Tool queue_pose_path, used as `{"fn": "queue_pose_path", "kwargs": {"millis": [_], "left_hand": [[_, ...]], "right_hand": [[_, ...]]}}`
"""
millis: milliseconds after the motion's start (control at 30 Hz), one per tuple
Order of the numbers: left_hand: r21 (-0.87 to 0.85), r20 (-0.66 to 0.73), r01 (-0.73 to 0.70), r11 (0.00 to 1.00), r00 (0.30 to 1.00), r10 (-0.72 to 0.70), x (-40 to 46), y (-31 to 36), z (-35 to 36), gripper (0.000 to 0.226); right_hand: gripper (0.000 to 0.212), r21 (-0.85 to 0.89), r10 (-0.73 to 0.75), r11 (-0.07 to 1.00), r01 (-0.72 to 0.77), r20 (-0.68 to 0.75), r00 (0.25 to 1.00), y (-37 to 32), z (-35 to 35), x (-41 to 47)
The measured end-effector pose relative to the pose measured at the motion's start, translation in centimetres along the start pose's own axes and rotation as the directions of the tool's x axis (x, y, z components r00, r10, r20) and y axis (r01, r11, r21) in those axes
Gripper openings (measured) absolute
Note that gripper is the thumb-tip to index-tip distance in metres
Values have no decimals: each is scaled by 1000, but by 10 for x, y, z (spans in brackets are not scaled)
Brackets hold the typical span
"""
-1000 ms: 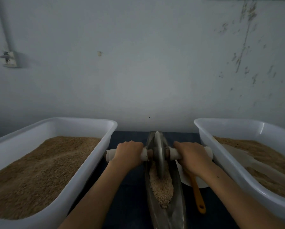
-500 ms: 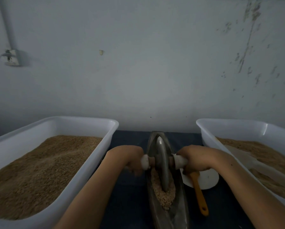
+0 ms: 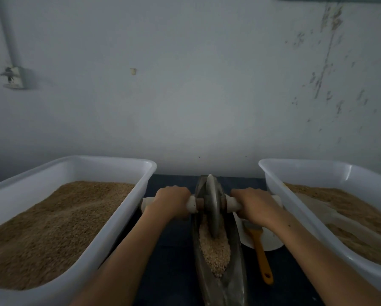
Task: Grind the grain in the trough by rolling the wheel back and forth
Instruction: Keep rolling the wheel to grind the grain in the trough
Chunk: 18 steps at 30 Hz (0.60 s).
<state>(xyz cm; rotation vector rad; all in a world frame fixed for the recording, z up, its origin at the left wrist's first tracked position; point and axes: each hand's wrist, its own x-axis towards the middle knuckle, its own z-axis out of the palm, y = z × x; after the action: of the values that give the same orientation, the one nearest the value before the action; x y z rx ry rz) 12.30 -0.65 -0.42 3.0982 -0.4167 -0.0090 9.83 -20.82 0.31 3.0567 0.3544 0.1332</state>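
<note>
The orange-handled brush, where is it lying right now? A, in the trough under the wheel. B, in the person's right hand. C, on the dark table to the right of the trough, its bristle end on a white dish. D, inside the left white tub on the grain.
C: the orange-handled brush lies right of the trough, its bristle end on the white dish, while the right hand grips the wheel's handle.

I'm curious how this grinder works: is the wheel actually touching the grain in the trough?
Touching. The head view shows the wheel with its lower edge sunk into the grain.
</note>
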Motion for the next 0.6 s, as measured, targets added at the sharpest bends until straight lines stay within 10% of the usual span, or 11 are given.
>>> {"fn": "queue_pose_path", "kwargs": {"millis": [367,600], "left_hand": [[-110,351,-24,994,934,61,-13,-3,-10,19],[-163,314,-11,987,947,62,-8,-7,-6,11]], "right_hand": [[27,23,-15,1000,7,355,935,-3,-21,-14],[33,-17,-23,999,27,182,983,-4,-15,-9]]}}
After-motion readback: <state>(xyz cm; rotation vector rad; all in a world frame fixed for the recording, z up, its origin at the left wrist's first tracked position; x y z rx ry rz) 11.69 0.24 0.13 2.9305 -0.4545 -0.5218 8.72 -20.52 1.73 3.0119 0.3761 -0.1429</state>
